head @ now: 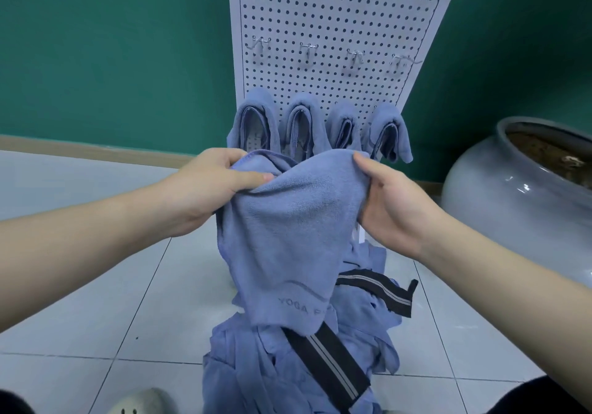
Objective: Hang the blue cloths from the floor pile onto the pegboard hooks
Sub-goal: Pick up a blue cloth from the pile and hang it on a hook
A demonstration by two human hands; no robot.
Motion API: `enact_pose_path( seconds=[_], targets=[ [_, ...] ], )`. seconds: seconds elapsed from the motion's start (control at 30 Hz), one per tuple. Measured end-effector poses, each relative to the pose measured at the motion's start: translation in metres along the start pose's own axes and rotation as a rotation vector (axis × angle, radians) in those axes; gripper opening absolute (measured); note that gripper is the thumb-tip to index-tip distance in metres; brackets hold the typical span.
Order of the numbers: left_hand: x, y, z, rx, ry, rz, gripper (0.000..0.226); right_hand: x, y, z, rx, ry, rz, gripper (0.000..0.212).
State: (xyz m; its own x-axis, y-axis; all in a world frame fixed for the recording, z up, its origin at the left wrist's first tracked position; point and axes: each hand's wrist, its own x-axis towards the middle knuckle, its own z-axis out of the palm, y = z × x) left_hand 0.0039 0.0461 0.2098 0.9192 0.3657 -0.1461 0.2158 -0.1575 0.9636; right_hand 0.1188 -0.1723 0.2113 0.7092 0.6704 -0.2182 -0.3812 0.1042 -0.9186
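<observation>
My left hand (205,186) pinches one top corner of a blue cloth (285,240), thumb laid along its edge, and my right hand (389,202) grasps the other corner, fingers curled behind the fabric. So both grips are clenched on the same cloth, which I hold up in front of me, its lower end hanging down to the pile (288,365) on the floor (96,301). Black straps with a grey stripe lie among the heaped cloths.

I judge this the step of lifting and spreading one cloth before hanging it. Beyond my hands stands the pegboard (336,22). Its lowest row already carries four hung cloths (320,125), side by side. The row of hooks (333,53) above them is bare, so the next move calls for raising the cloth higher and farther and draping its top over one of those, likely the left one.

To the far right sits a big grey pot (512,195); inside I see only something brown, too unclear to name.
</observation>
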Motion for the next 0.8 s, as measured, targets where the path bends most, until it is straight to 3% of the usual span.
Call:
enact_pose_path(
  seconds=[0.1, 0.17, 0.37, 0.47, 0.57, 0.7, 0.8],
  targets=[
    [0.001, -0.002, -0.005, 0.071, 0.065, -0.021, 0.013, 0.001, -0.004, -0.005, -0.073, 0.016, -0.015, 0.036],
    [0.004, -0.007, -0.010, 0.063, 0.128, -0.058, 0.020, 0.003, -0.006, -0.009, -0.116, 0.022, -0.026, 0.035],
    [0.011, -0.012, -0.015, -0.136, 0.262, -0.147, 0.032, 0.011, -0.012, -0.025, -0.185, 0.082, -0.021, 0.028],
    [0.012, -0.010, -0.016, -0.247, 0.303, -0.149, 0.027, 0.015, -0.012, -0.033, -0.175, 0.176, 0.000, 0.028],
    [0.012, -0.007, -0.018, -0.343, 0.238, -0.121, 0.025, 0.021, -0.014, -0.042, -0.174, 0.252, 0.031, 0.031],
    [0.011, -0.008, -0.019, -0.315, -0.007, -0.072, 0.026, 0.023, -0.018, -0.050, -0.177, 0.246, 0.042, 0.032],
    [0.009, -0.011, -0.015, -0.274, -0.021, -0.064, 0.026, 0.023, -0.021, -0.053, -0.183, 0.250, 0.014, 0.030]
  ],
)
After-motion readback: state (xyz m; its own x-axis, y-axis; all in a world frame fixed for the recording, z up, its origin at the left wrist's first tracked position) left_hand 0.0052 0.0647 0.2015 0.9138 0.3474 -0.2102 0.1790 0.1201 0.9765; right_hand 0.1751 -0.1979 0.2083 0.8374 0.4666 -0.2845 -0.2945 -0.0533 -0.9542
